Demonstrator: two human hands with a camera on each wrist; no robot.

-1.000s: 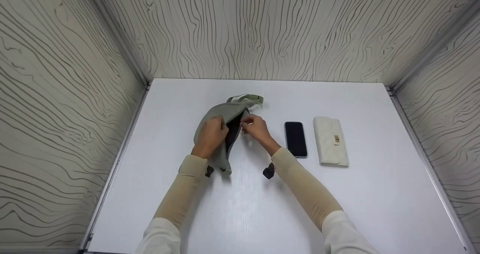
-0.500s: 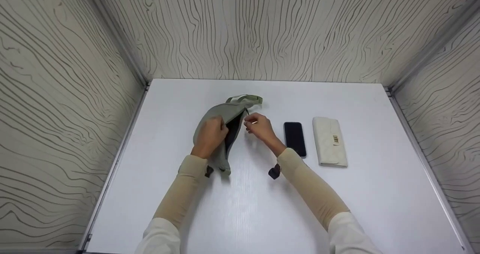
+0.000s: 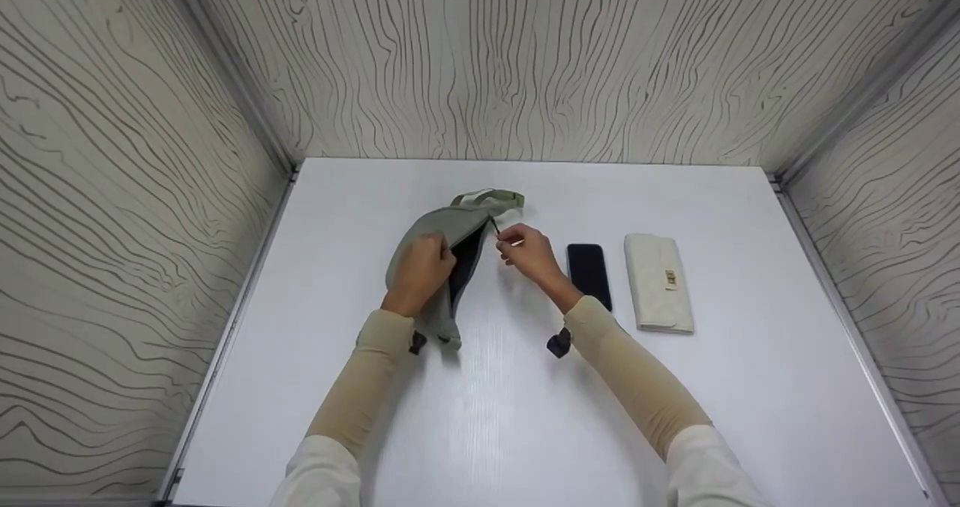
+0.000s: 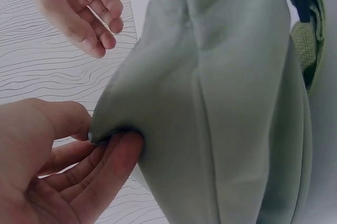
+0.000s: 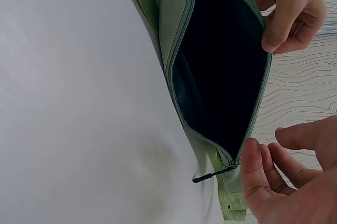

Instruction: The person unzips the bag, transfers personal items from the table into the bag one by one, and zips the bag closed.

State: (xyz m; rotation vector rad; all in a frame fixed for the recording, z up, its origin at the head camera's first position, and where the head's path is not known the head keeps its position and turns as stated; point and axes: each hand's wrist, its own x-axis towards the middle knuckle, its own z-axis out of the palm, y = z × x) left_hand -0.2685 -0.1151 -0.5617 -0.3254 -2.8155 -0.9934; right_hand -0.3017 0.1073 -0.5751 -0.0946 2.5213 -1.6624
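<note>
A grey-green waist bag (image 3: pixel 436 222) lies on the white table with its zip undone, its dark inside showing in the right wrist view. My left hand (image 3: pixel 423 273) pinches one edge of the opening between thumb and fingers and lifts it, as the left wrist view shows (image 4: pixel 79 166). Beside the far end of the opening is my right hand (image 3: pixel 531 256), its fingers loosely bent and apart. The dark zip pull (image 5: pixel 213 175) hangs free of those fingers in the right wrist view. The bag's green strap (image 3: pixel 495 196) trails at the far end.
A black smartphone (image 3: pixel 589 276) lies flat right of the right hand, partly covered by the wrist. Farther right is a cream quilted wallet (image 3: pixel 658 286) with a metal clasp. Wood-patterned panels (image 3: pixel 480 64) enclose the table (image 3: pixel 750 387) at the back and sides.
The right hand has drawn back to the right, away from the bag's opening, and the zip pull has come into sight. The left hand has kept its hold on the edge.
</note>
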